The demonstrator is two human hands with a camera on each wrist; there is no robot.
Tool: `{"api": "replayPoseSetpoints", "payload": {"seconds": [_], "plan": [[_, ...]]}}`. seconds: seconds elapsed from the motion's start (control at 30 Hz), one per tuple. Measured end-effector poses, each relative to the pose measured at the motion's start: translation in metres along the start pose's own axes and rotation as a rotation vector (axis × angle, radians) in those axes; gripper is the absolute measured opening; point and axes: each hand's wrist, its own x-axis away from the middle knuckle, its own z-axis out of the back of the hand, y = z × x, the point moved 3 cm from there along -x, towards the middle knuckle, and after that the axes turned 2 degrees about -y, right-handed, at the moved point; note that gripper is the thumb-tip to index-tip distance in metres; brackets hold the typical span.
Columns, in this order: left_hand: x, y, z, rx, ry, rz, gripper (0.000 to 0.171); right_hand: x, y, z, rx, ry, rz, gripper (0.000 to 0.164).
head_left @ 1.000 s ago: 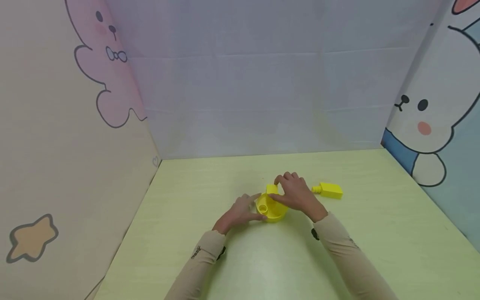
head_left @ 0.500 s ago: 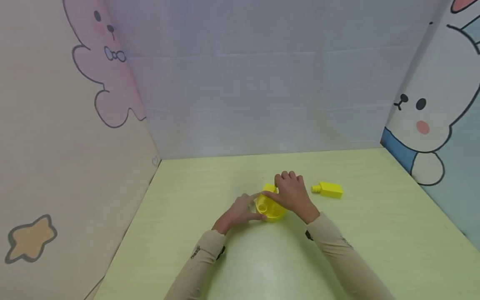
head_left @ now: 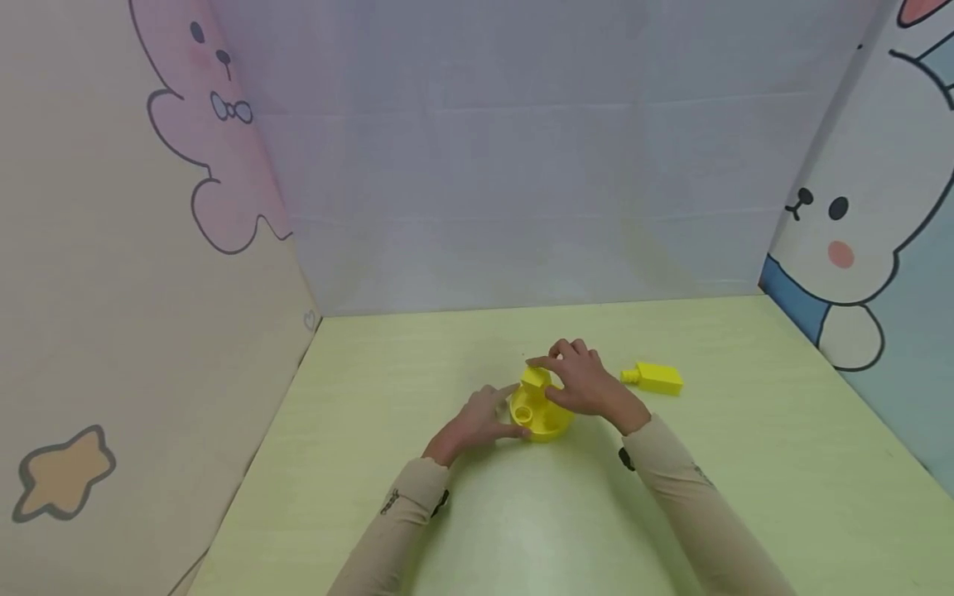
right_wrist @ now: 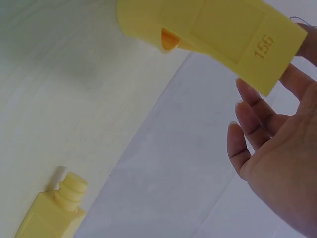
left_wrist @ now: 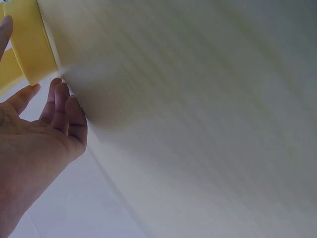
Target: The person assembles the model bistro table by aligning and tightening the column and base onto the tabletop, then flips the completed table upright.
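Observation:
A round yellow bowl-like base (head_left: 555,424) sits on the table, with a short hollow tube (head_left: 523,415) rising inside it at the left. My left hand (head_left: 475,420) holds the base's left side between thumb and forefinger; in the left wrist view its other fingers (left_wrist: 74,116) lie below the yellow wall (left_wrist: 32,42). Upright at the back of the base stands a yellow rectangular block (head_left: 534,381), marked 156 in the right wrist view. My right hand (head_left: 589,385) grips this block's top end between forefinger and thumb. The block's lower end is hidden inside the base.
To the right of my right hand lies a second yellow block (head_left: 659,378) with a threaded neck, on its side, neck pointing left. A pale curtain (head_left: 551,207) closes off the table's back edge, and printed panels flank both sides.
My right hand swung its thumb forward around the block, then came back with its forefinger reaching across the top. The block's faces have turned. My left hand stays on the base.

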Motion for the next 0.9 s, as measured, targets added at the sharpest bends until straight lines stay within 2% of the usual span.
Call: {"api": "replayPoseSetpoints", "payload": {"seconds": [0.1, 0.27, 0.43, 0.57, 0.67, 0.9], "plan": [[-0.001, -0.001, -0.001, -0.006, -0.004, 0.0, 0.087, -0.002, 0.0, -0.001, 0.04, 0.03, 0.004, 0.037], [0.0, 0.0, -0.001, -0.005, -0.007, 0.005, 0.087, -0.004, 0.0, -0.004, 0.095, 0.087, -0.005, 0.044], [0.001, 0.002, 0.0, -0.016, -0.009, -0.003, 0.087, -0.004, 0.001, -0.007, 0.081, 0.049, -0.017, 0.044], [0.001, 0.002, 0.0, -0.021, -0.007, 0.0, 0.087, -0.006, 0.002, -0.009, 0.092, 0.067, -0.072, 0.039], [0.0, 0.001, 0.0, -0.02, -0.008, 0.003, 0.087, -0.008, 0.002, -0.009, 0.104, 0.101, -0.125, 0.041], [-0.002, -0.002, -0.001, -0.011, -0.012, 0.011, 0.087, -0.012, 0.0, -0.01, 0.112, 0.123, -0.176, 0.041]]}}
